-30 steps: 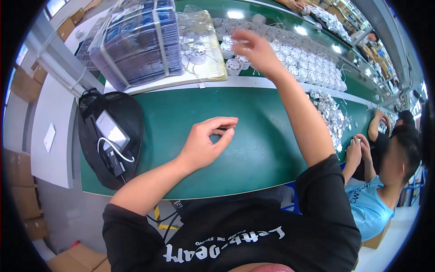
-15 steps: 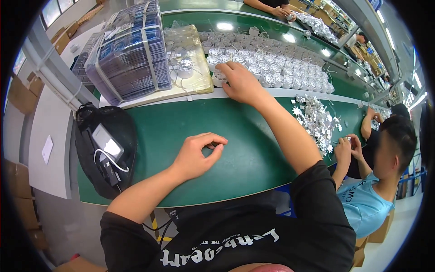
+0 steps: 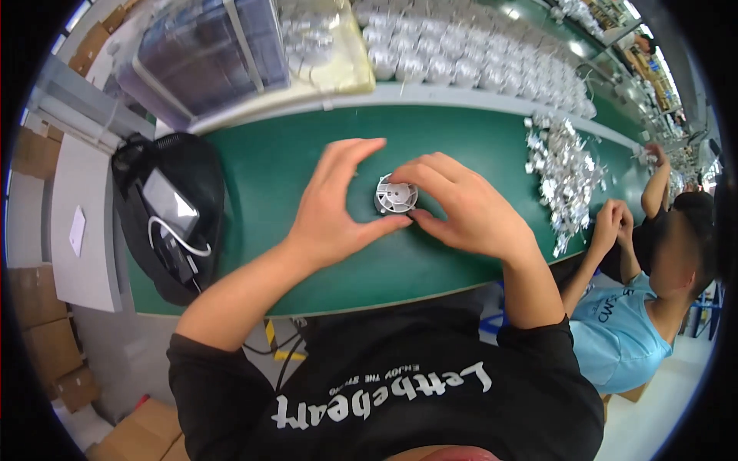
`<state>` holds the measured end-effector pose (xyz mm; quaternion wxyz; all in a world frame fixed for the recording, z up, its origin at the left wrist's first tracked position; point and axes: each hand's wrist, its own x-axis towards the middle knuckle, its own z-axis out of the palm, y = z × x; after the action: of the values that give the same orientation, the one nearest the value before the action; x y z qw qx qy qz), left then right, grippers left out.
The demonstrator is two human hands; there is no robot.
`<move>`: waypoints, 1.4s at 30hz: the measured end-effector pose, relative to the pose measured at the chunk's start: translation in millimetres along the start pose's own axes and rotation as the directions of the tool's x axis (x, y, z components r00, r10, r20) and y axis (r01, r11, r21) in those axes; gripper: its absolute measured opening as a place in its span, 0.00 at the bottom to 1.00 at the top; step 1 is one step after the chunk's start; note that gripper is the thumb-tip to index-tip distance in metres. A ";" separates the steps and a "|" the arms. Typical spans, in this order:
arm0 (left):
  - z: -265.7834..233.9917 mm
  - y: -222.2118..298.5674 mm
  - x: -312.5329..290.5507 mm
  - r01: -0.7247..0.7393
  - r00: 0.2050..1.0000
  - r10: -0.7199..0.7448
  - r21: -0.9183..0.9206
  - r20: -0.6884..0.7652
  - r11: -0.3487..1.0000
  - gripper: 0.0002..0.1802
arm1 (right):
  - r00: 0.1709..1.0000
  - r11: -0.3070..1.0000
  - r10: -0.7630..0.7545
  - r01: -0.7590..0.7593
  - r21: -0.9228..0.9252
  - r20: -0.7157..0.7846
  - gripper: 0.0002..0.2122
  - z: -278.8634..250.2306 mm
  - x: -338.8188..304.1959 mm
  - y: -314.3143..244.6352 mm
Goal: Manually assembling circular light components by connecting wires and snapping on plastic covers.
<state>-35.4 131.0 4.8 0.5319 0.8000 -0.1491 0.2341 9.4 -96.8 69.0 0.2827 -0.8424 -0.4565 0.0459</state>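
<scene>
Between my two hands, over the green tabletop [image 3: 307, 288], is a round white plastic housing [image 3: 397, 198] with a spoked, wheel-like top. My right hand [image 3: 473, 203] grips it from the right, thumb at the near side and fingers at the far side. On the other side my left hand [image 3: 327, 203] is spread in a wide curve. Its thumb points toward the housing's near edge, while its fingers stay apart from it. Beyond my hands stand rows of similar round white housings [image 3: 469, 69] along the raised back strip.
A strapped stack of clear plastic trays [image 3: 204, 65] stands at the far left, next to a yellowish wrapped board [image 3: 355, 58]. A black mesh bag [image 3: 209, 192] holds a white power bank [image 3: 167, 201] with a cable. Small silvery parts [image 3: 565, 180] lie heaped at right, near a co-worker in a light blue shirt [image 3: 615, 338].
My right hand has come back from the rows with one housing and now holds it in front of me. My left hand has opened and moved up beside it. The view has shifted.
</scene>
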 end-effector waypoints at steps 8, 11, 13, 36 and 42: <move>-2.6 -7.7 -5.7 -0.004 0.920 -0.025 0.074 0.391 0.997 0.41 | 0.954 0.974 0.213 -0.189 0.126 -0.211 0.13 27.9 -42.2 -3.6; -5.3 -3.1 -3.1 -0.034 0.889 -0.027 0.124 0.457 0.992 0.43 | 0.938 0.984 0.179 -0.172 0.049 -0.296 0.09 38.9 -45.4 3.8; -7.2 1.9 1.1 -0.133 0.879 0.073 0.094 0.470 0.987 0.42 | 0.928 0.986 0.158 -0.165 0.009 -0.337 0.07 44.4 -47.0 2.0; 3.0 -4.2 -0.7 -0.165 0.878 0.099 0.102 0.468 0.981 0.30 | 0.948 0.937 0.318 -0.310 -0.164 0.023 0.04 40.7 -81.0 -31.2; 1.0 -6.2 -6.9 -0.065 0.893 -0.002 0.134 0.449 0.989 0.31 | 0.894 0.913 0.408 -0.393 0.113 -0.185 0.11 -15.1 -76.7 14.1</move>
<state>-38.0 132.5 -4.1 0.4197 0.8664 -0.2633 0.0625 -19.4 -170.3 60.5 0.3433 -0.9075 -0.2398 0.0326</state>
